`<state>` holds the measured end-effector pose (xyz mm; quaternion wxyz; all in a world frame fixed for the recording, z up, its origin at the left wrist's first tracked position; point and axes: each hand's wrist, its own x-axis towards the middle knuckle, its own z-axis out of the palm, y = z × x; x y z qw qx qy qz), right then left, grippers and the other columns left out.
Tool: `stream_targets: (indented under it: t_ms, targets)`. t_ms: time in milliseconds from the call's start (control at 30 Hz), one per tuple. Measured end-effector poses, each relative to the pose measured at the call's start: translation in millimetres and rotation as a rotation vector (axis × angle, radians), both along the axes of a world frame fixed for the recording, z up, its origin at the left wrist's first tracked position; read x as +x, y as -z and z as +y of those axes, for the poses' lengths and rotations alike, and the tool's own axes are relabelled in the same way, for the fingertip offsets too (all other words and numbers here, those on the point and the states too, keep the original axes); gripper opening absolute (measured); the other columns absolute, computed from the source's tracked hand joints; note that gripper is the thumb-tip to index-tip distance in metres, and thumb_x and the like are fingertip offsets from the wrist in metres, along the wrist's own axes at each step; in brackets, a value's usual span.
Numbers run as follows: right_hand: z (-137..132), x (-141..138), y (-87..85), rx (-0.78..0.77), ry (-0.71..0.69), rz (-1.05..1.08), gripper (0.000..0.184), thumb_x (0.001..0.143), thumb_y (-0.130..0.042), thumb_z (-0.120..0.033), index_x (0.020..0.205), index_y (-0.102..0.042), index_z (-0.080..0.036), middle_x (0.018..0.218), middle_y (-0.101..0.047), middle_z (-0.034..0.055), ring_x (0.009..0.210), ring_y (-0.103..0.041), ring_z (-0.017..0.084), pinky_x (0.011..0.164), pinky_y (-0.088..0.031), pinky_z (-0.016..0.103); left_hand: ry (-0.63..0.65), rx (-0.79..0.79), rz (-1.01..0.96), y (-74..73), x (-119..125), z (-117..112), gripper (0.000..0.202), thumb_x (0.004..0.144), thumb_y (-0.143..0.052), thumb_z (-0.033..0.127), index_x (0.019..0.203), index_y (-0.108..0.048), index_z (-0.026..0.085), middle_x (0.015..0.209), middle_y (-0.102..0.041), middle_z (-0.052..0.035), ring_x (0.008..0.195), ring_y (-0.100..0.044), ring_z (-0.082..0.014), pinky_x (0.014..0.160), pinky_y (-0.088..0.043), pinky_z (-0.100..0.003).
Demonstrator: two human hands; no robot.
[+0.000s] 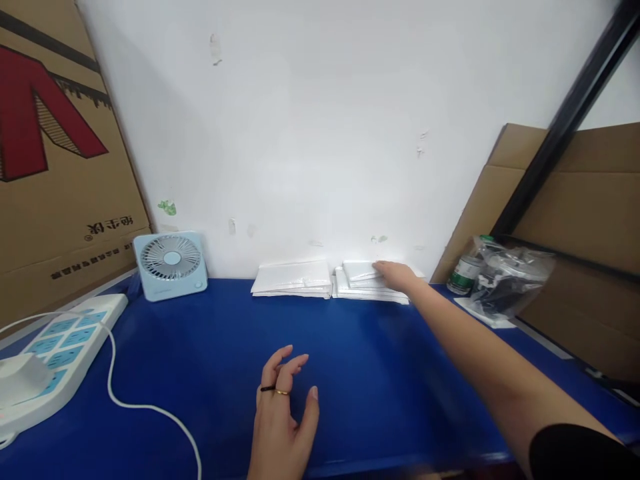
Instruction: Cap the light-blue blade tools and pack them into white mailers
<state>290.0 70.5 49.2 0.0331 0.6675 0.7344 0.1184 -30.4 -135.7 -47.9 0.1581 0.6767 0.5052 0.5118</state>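
"Well, how should the small white packet (359, 271) be held?"
"Gently, by its edge, so the pile (369, 293) below is not pushed. It lies right of the fan (171, 265), its far end touched by the right hand (397, 276); whether it is pinched cannot be told."
"And the left hand (284, 420)?"
"Loosely curled, with nothing held."

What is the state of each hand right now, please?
Left hand: open, loosely curled, holding nothing.
Right hand: on the small upper white packet; whether it grips cannot be told.
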Motion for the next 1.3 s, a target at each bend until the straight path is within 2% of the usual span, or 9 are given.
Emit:
stream_targets:
  t_ms: [167,300,400,467,633,733,833,1000,1300]
  targets:
    - [-8,-4,-10.9,0.113,0.046,-0.034,0.039,0.09,-0.035,-0.015,0.125,-0.052,-0.017,0.117,-0.062,0.0155,0.097,-0.06,0.027,0.075,-0.041,0.035,0.073,-0.078,-0.067,1.9,0,6,0.038,0.084,-0.053,0.028,0.122,-0.049,0.027,0.132,-0.043,-0.0105,0.101,-0.058,-0.0215,0.082,-0.053,-0.039]
    - [-44,-26,-15.0,0.384,-0.012,0.022,0.04,0.093,-0.032,-0.023,0.129,-0.048,-0.019,0.118,-0.062,0.0135,0.097,-0.062,0.027,0.072,-0.043,0.034,0.303,-0.261,-0.385,-5.2,20,27,0.059,0.083,-0.056,0.031,0.136,-0.031,0.025,0.136,-0.043,-0.0148,0.118,-0.052,-0.0238,0.092,-0.047,-0.04]
    - [-93,-59,3.9,0.464,-0.266,0.083,0.039,0.092,-0.036,-0.025,0.126,-0.052,-0.019,0.119,-0.063,0.0121,0.096,-0.063,0.024,0.073,-0.045,0.03,0.386,-0.44,-0.752,-20.4,45,48,0.06,0.088,-0.051,0.035,0.14,-0.023,0.026,0.142,-0.038,-0.0161,0.124,-0.047,-0.0229,0.094,-0.046,-0.039]
    - [-126,-81,23.1,0.439,-0.496,0.121,0.037,0.09,-0.04,-0.022,0.124,-0.055,-0.017,0.115,-0.065,0.0116,0.094,-0.064,0.022,0.073,-0.047,0.03,0.378,-0.448,-0.986,-30.5,61,57,0.054,0.087,-0.053,0.034,0.136,-0.031,0.028,0.135,-0.048,-0.0116,0.124,-0.047,-0.0214,0.096,-0.044,-0.039]
    - [-163,-87,55.9,0.21,-0.799,0.422,0.052,0.084,-0.055,-0.031,0.134,-0.044,-0.022,0.124,-0.06,0.0093,0.108,-0.059,0.022,0.092,-0.045,0.035,0.144,-0.304,-1.497,-36.4,82,63,0.051,0.079,-0.063,0.027,0.127,-0.046,0.03,0.123,-0.058,-0.0032,0.119,-0.051,-0.0186,0.101,-0.04,-0.034]
    - [-156,-59,67.3,-0.004,-0.696,0.695,0.113,0.057,-0.077,-0.053,0.147,-0.016,-0.021,0.147,-0.033,0.0141,0.132,-0.034,0.03,0.108,-0.03,0.044,0.148,-0.21,-1.48,-37.7,82,66,0.047,0.081,-0.059,0.03,0.127,-0.047,0.027,0.117,-0.06,-0.0046,0.116,-0.054,-0.0195,0.101,-0.039,-0.036]
    - [-144,-37,82.3,-0.214,-0.567,0.843,0.133,0.045,-0.081,-0.054,0.148,-0.006,-0.02,0.151,-0.021,0.0164,0.136,-0.026,0.033,0.11,-0.024,0.047,0.199,-0.063,-1.349,-50.7,79,71,0.052,0.078,-0.063,0.032,0.127,-0.047,0.026,0.115,-0.06,-0.005,0.113,-0.056,-0.02,0.101,-0.039,-0.036]
    - [-135,-35,97.9,-0.244,-0.5,0.951,0.125,0.047,-0.082,-0.051,0.148,-0.014,-0.022,0.148,-0.029,0.0142,0.134,-0.029,0.033,0.11,-0.022,0.048,0.274,0.086,-1.123,-83.5,78,75,0.059,0.076,-0.067,0.033,0.13,-0.043,0.026,0.114,-0.059,-0.0056,0.11,-0.057,-0.0198,0.1,-0.038,-0.036]
    - [-133,-44,91.8,-0.12,-0.456,0.96,0.091,0.06,-0.074,-0.055,0.137,-0.039,-0.023,0.138,-0.045,0.0115,0.125,-0.042,0.031,0.103,-0.033,0.047,0.297,0.085,-1.016,-117.2,67,78,0.061,0.072,-0.069,0.035,0.127,-0.043,0.027,0.114,-0.059,-0.0057,0.109,-0.057,-0.0198,0.095,-0.042,-0.035]
